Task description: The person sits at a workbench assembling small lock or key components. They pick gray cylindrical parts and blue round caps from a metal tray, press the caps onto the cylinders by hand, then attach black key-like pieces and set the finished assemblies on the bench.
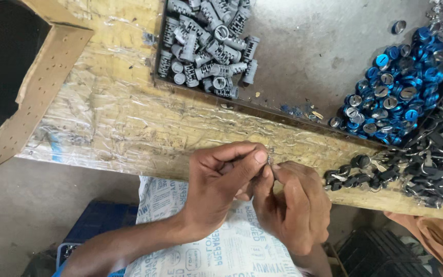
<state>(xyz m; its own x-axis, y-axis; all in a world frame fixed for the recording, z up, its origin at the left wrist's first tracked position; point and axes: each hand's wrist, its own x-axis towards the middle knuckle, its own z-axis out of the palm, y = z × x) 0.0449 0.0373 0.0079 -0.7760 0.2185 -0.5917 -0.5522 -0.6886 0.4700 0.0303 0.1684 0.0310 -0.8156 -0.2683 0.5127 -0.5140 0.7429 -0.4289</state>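
Note:
My left hand [220, 182] and my right hand [294, 205] meet in front of the wooden bench edge [129, 128]. Their fingertips pinch a tiny metal part [269, 160] between them; its shape is mostly hidden by the fingers. A heap of grey metal cylinders [208, 43] lies on the tray beyond the hands. To the right sits a pile of blue round caps [396, 90], and a pile of black keys [426, 164] spreads along the bench edge near my right hand.
The grey tray surface [308, 46] holds the piles. A cardboard box flap [42, 77] stands at the left. A printed white sack [216, 246] lies under my forearms, with a blue crate [96, 220] beside it and a black crate [375, 254] lower right.

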